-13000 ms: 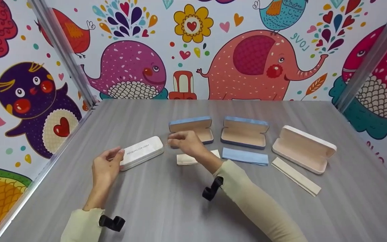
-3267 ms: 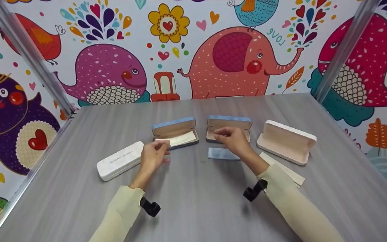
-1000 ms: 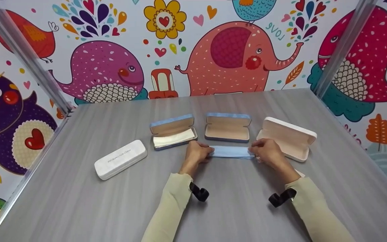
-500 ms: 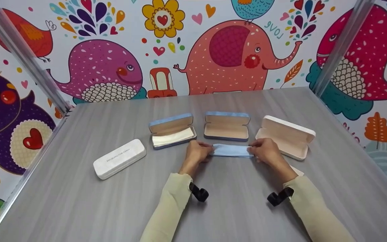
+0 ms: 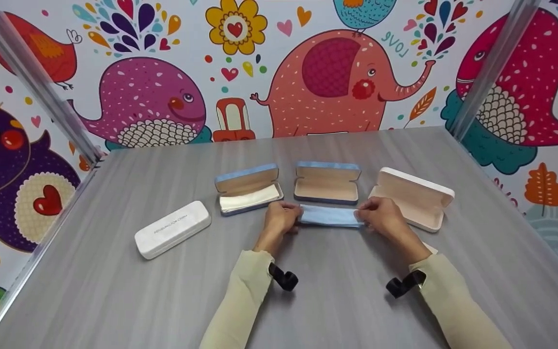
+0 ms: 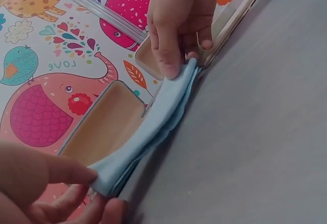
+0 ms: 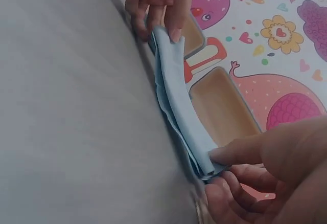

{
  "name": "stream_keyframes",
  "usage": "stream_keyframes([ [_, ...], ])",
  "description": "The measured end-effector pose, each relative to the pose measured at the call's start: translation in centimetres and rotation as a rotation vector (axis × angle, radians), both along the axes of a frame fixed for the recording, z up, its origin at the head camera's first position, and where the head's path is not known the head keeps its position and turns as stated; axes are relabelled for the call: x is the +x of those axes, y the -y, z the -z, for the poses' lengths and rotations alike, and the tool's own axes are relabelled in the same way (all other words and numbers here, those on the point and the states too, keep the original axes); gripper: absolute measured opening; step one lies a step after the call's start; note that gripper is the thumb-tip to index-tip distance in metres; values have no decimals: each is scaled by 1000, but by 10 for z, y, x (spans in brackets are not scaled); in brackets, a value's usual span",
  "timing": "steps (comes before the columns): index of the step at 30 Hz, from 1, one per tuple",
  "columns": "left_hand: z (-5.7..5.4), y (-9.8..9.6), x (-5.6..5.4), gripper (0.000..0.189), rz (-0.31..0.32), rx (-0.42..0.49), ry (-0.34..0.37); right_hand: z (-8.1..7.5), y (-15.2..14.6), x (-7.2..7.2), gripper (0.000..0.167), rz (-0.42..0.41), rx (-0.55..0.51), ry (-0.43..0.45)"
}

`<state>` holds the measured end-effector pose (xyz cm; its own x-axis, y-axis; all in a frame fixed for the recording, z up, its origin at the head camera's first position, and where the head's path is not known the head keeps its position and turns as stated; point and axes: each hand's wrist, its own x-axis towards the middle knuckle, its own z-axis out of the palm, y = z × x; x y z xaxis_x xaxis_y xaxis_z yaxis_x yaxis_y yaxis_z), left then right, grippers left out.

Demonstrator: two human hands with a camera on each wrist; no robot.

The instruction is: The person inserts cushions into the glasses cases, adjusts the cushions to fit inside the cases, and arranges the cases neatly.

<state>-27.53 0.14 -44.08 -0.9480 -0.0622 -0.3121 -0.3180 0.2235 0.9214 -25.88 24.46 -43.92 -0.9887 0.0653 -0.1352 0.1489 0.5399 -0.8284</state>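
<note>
A folded light-blue glasses cloth is stretched between my hands. My left hand pinches its left end, and my right hand pinches the other between thumb and fingers. In the left wrist view the folded layers of the blue cloth hang slightly apart. Directly behind it an open blue glasses case shows a bare beige lining. To its left, a second open blue glasses case has a folded cream cloth inside.
An open white glasses case stands right, partly behind my right hand. A cream cloth is mostly hidden under my right wrist. A closed white glasses case lies left on the grey table. A patterned wall rises behind.
The left cream cloth, earlier on the table, now lies in the left blue case. My left hand left the closed white case; both hands took up the blue cloth, now shifted slightly left.
</note>
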Motion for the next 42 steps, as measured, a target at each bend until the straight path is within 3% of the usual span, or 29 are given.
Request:
stream_keyframes([
  [5,3,5,-1,22,-23,152,-24,-3,4,1,17,6,-61,-4],
  [8,4,6,-1,26,-18,185,-22,-3,6,0,19,-4,-94,13],
  [21,6,8,-5,32,28,198,52,-3,2,0,31,12,-211,-7],
  [33,6,9,-11,24,2,202,-6,1,3,-4,29,54,-237,-17],
  [42,1,11,-23,18,-37,149,-54,4,6,-13,35,87,-306,-17],
])
